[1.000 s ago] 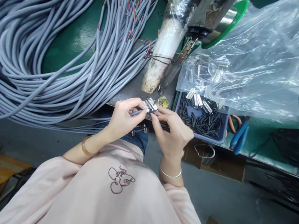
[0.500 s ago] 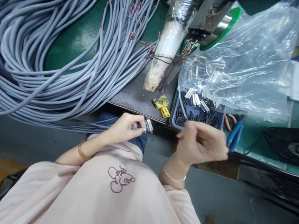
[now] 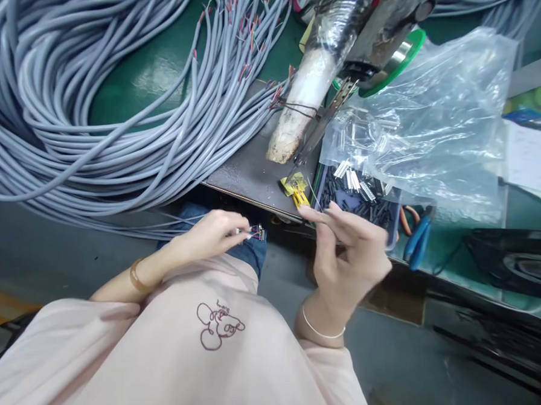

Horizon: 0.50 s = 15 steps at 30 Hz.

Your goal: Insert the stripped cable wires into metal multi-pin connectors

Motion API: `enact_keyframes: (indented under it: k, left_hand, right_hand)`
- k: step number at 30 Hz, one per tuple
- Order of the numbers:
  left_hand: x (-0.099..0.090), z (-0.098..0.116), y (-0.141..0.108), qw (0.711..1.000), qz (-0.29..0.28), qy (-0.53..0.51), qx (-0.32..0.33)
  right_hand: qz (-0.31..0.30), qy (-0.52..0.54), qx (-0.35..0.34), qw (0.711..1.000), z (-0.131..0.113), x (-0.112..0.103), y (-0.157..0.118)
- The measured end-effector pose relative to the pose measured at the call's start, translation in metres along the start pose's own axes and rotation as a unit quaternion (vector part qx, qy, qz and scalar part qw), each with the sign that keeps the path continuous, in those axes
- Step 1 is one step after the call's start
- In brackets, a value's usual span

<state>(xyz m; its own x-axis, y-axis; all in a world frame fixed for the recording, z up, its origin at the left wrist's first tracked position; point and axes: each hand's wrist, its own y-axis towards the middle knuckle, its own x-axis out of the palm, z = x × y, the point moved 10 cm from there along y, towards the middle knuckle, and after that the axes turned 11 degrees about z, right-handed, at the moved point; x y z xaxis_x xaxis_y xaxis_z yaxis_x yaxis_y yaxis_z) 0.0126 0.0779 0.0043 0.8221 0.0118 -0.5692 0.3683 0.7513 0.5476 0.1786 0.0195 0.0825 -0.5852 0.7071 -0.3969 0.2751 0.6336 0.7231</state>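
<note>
My left hand [image 3: 217, 231] is closed in a pinch around the end of thin grey cables [image 3: 160, 228], over my lap. Past its fingertips stick out small metal connectors [image 3: 260, 231] with fine coloured wires; how they sit in the grip is partly hidden. Higher and to the right, my right hand [image 3: 349, 249] pinches with thumb and fingers in front of the blue bin [image 3: 393, 224]. A thin silvery wire [image 3: 314, 194] slants up from its fingertips. The soldering iron's metal tip [image 3: 320, 126] points down toward the yellow clip-like piece [image 3: 300, 195] at the bench edge.
A big bundle of grey cables [image 3: 133, 141] with stripped ends covers the bench's left. A wrapped white roll [image 3: 296, 107] and a green-rimmed spool [image 3: 411, 59] stand at the back. Connectors spill from a clear bag [image 3: 442, 127] into the bin. Blue-handled pliers [image 3: 417, 243] lie to the right.
My right hand has moved slightly left and turned its fingertips inward. The connectors at my left hand have tilted and shifted a little left. The head view has shifted slightly.
</note>
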Motion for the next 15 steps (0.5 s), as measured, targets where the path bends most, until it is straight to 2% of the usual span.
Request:
enact_keyframes:
  k: [1, 2, 4, 5, 6, 7, 8, 11, 13, 15]
  left_hand:
    - [-0.016, 0.007, 0.01, 0.998, 0.043, -0.036, 0.04]
    - [-0.038, 0.004, 0.023, 0.993, 0.107, -0.027, 0.04]
    - [-0.073, -0.01, 0.049, 0.985, 0.174, 0.008, 0.022]
    - [-0.092, -0.019, 0.061, 0.975, 0.216, 0.042, 0.01]
    - [-0.106, -0.033, 0.072, 0.962, 0.245, 0.12, -0.023]
    - [-0.116, -0.048, 0.082, 0.95, 0.255, 0.173, -0.056]
    - [-0.118, -0.065, 0.09, 0.946, 0.242, 0.196, -0.09]
    - [-0.104, -0.102, 0.099, 0.961, 0.165, 0.177, -0.136]
    - [-0.099, -0.109, 0.091, 0.968, 0.158, 0.138, -0.141]
    - [-0.103, -0.103, 0.076, 0.97, 0.175, 0.108, -0.129]
  right_hand:
    - [-0.013, -0.01, -0.012, 1.0, -0.002, 0.006, 0.001]
    - [-0.022, -0.014, -0.015, 1.0, -0.003, 0.01, 0.002]
    - [-0.015, -0.001, -0.007, 1.0, -0.003, 0.006, 0.004]
    - [-0.006, 0.012, -0.008, 1.0, -0.005, 0.002, 0.005]
    - [0.004, 0.03, -0.016, 0.999, -0.01, -0.004, 0.006]
    - [0.007, 0.05, -0.031, 0.998, -0.017, -0.009, 0.008]
    - [0.006, 0.069, -0.049, 0.996, -0.026, -0.013, 0.009]
    - [-0.006, 0.105, -0.1, 0.989, -0.049, -0.023, 0.011]
    - [0.01, 0.094, -0.122, 0.988, -0.056, -0.032, 0.014]
    - [0.011, 0.024, -0.129, 0.991, -0.051, -0.034, 0.015]
